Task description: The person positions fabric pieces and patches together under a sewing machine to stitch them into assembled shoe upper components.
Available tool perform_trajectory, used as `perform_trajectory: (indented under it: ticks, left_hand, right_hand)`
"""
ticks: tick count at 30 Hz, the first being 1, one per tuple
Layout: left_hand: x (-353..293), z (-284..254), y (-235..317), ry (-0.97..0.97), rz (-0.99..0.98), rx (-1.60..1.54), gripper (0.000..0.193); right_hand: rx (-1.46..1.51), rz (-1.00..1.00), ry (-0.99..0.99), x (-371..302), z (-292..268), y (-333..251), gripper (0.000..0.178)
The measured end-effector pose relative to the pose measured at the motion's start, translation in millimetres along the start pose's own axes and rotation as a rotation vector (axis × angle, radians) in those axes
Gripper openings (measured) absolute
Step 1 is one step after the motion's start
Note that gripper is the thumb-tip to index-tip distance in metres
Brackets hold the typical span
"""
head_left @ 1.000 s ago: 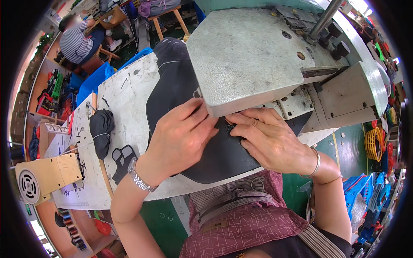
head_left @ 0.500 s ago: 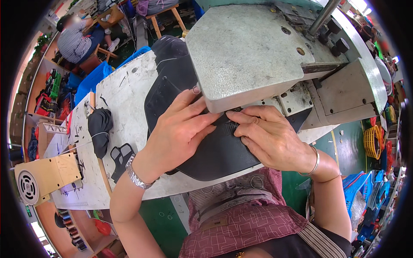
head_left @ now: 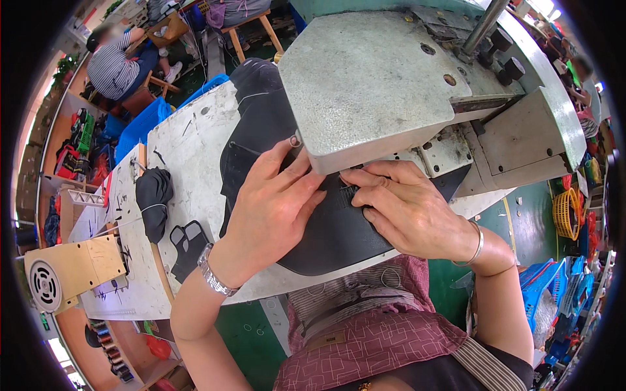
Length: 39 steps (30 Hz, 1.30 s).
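In front of me, the grey head of an industrial sewing machine [head_left: 365, 91] overhangs a smooth black sheet [head_left: 323, 251] with angled edges. Bunched black fabric [head_left: 257, 91] continues behind it. My left hand [head_left: 274, 205] rests over the fabric and the sheet beside the machine head, fingers stretched out and partly spread. Just right of the head's lower corner, my right hand [head_left: 411, 212] has its fingertips pinched together at a small dark ribbed patch [head_left: 347, 195] on the sheet. What those fingertips hold is too small to make out. The machine head hides the needle area.
On the white worktable [head_left: 195, 137], a tied black fabric bundle [head_left: 154, 199] and a black cutout piece [head_left: 187, 244] lie left of my arm. A wooden box with a round vent [head_left: 78, 270] stands further left. Blue crates [head_left: 143, 127] sit beyond the table. A seated person [head_left: 114, 65] is at far left.
My left fingertips have drawn slightly left, away from the right fingertips. My right hand stays at the ribbed patch. At the far right, a person has come into view.
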<state>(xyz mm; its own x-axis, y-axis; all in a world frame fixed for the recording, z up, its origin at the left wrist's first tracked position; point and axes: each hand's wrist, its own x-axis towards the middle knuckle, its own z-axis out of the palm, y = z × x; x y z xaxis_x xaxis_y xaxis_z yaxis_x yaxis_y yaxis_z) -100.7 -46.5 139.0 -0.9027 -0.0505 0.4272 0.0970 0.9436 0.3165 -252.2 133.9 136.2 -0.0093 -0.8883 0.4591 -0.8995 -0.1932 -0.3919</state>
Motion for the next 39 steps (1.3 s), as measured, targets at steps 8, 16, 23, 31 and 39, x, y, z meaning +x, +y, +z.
perform_trajectory:
  ticks: [8,16,23,31,39]
  left_hand:
    - [-7,-1,27,-0.013,-0.037,0.202,0.044]
    - [-6,5,30,0.016,-0.104,0.243,0.043]
    - [1,6,21,0.002,-0.145,0.216,0.031]
    - [10,8,10,0.006,-0.144,0.252,0.035]
    - [20,8,-3,-0.011,-0.121,0.325,0.033]
  right_hand:
    - [0.056,-0.006,0.081,-2,0,2,0.022]
    - [0.041,-0.062,0.111,-6,1,2,0.020]
    - [-0.026,-0.069,0.079,-5,2,1,0.022]
    - [-0.027,-0.034,0.013,0,-1,2,0.027]
    - [0.009,-0.003,0.009,-2,0,1,0.029]
